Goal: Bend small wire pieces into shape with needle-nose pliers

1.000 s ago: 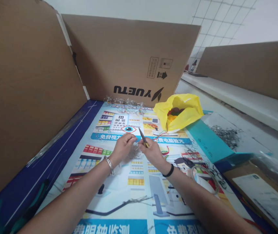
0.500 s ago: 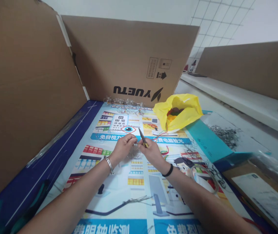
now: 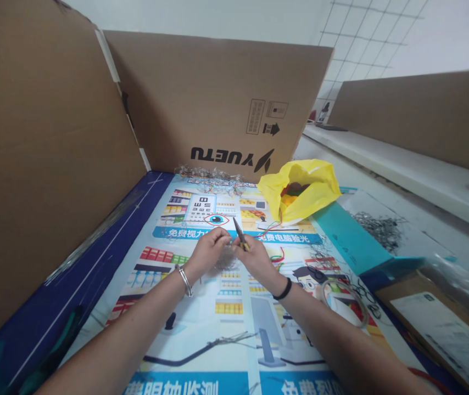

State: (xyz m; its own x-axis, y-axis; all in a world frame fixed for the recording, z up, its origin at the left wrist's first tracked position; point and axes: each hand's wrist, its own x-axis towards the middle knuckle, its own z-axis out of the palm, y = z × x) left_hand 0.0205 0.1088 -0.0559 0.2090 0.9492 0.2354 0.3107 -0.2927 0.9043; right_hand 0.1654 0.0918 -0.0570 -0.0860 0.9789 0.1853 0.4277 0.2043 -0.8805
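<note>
Both hands meet over the middle of the printed poster. My right hand (image 3: 254,258) is closed around a small pair of pliers or scissors (image 3: 239,233), its dark tip pointing up and away. Beside it, my left hand (image 3: 211,250) is pinched, with its fingertips close to the right hand's fingers. Thin wire (image 3: 226,257) shows between and just below the hands; which part of it the left fingers grip is too small to tell. A silver bangle is on the left wrist, a black band on the right.
Cardboard walls (image 3: 201,99) stand behind and at the left. A yellow bag (image 3: 312,184) lies open at the back right. Farther right are a teal box (image 3: 341,236) and a wire pile (image 3: 378,230). A tape roll (image 3: 364,307) and wire bundle (image 3: 232,339) lie nearer.
The view has shifted very slightly. Both hands keep nearly the same place and grip.
</note>
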